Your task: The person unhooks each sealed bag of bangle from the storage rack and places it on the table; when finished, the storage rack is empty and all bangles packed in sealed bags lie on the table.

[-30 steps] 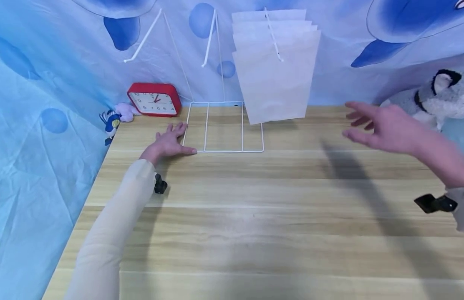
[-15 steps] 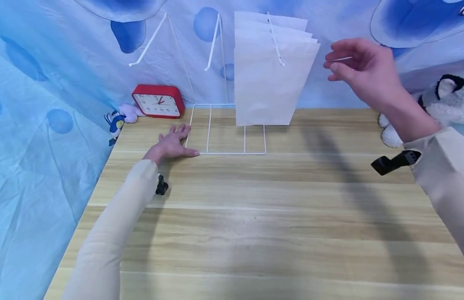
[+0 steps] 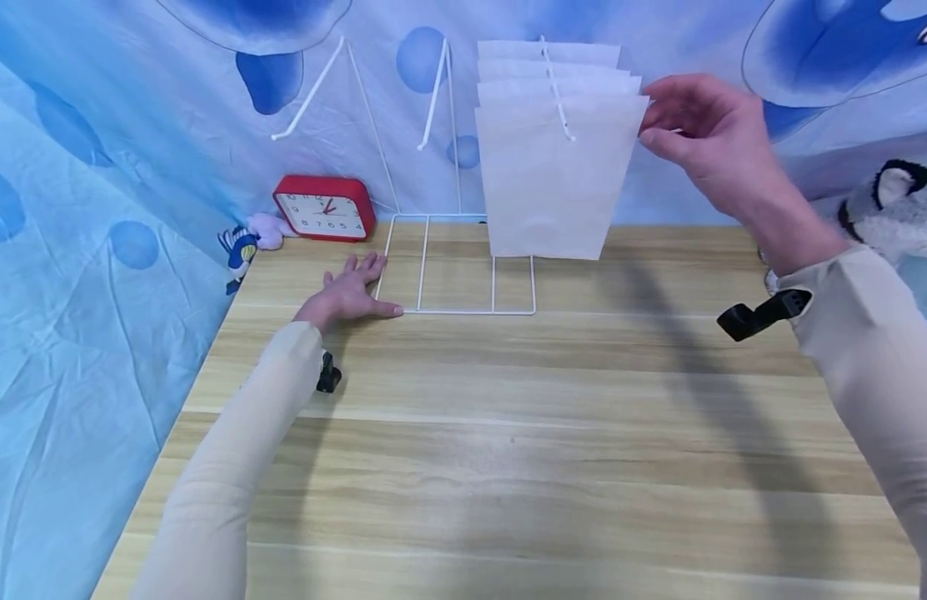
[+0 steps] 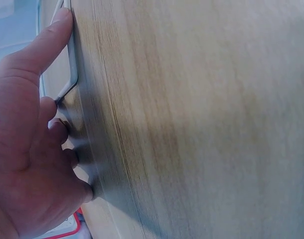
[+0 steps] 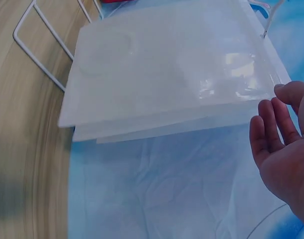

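A white wire display rack [image 3: 474, 312] stands on the table, its three prongs pointing forward. Several flat white bags [image 3: 553, 192] hang in a stack from the right prong; in the right wrist view their faces look glossy. My left hand [image 3: 351, 292] rests spread at the rack base's left front corner, thumb on the front bar. Up at the right edge of the bags, near their top, is my right hand [image 3: 707, 133], fingers loosely bent, thumb apart from them. In the right wrist view the fingertips [image 5: 276, 103] lie at the bags' edge, with no plain pinch visible.
A red-framed clock [image 3: 324, 208] stands behind my left hand, beside a small bird figure [image 3: 240, 250] and a lilac soft thing [image 3: 268, 230]. On the right sits a grey and white plush dog [image 3: 894, 212]. A blue patterned cloth [image 3: 81, 333] hangs behind the wooden table [image 3: 493, 450].
My right hand has risen from above the table and moved left to the bags' edge. The bags have swung slightly. My left hand has stayed on the rack; the head view has shifted a little.
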Action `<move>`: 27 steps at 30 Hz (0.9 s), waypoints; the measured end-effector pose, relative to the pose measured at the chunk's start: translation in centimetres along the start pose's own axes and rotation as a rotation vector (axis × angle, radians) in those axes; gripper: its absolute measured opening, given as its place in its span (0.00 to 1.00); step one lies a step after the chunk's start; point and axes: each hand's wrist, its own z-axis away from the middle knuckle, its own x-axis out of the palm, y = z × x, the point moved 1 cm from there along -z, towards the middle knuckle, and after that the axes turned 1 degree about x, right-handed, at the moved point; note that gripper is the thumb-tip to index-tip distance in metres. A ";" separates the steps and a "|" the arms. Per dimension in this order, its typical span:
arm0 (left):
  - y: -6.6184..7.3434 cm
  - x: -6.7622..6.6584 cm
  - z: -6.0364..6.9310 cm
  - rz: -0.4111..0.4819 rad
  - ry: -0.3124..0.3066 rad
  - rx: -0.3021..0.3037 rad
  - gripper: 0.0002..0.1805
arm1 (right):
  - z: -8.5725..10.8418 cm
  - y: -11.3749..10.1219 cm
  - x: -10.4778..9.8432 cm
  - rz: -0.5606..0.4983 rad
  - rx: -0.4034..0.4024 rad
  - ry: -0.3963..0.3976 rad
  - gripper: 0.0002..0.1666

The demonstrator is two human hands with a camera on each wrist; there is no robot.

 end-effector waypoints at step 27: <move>-0.1 0.2 0.0 -0.014 0.016 -0.012 0.62 | -2.1 -0.5 3.6 -0.449 0.258 -0.195 0.22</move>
